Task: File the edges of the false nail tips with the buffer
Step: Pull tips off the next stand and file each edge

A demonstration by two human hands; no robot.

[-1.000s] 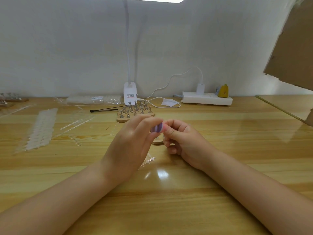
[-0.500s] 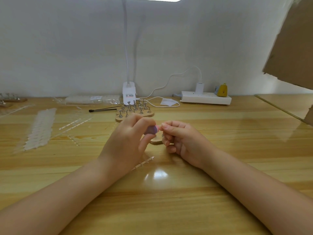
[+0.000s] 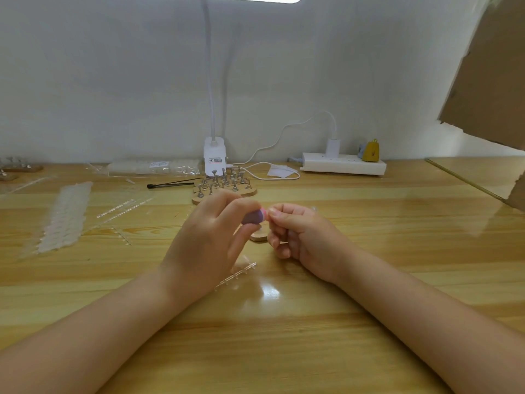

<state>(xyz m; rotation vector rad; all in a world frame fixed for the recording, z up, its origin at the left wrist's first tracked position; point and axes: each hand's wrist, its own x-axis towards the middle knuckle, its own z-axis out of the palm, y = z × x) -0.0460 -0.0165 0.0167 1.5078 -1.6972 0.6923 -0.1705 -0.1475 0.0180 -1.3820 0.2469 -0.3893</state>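
Left hand has its fingers curled round the purple-and-pink buffer, only the buffer's end poking out between fingertip and thumb. Right hand meets it head-on, thumb and forefinger pinched tight together right at the buffer's pink tip; whatever nail tip sits in that pinch is too small and hidden to make out. Both hands hover just above the wooden tabletop, with a small round wooden base peeking out beneath them. Below the left wrist, a clear plastic strip lies flat on the wood. Further back, a wooden stand bristling with small metal holders sits just in front of the white lamp base, a black-tipped stick lying to its left. Over on the left, rows of clear false nail tips stretch along the tabletop. At the back right, a white power strip rests against the wall, a small yellow object beside the plug.
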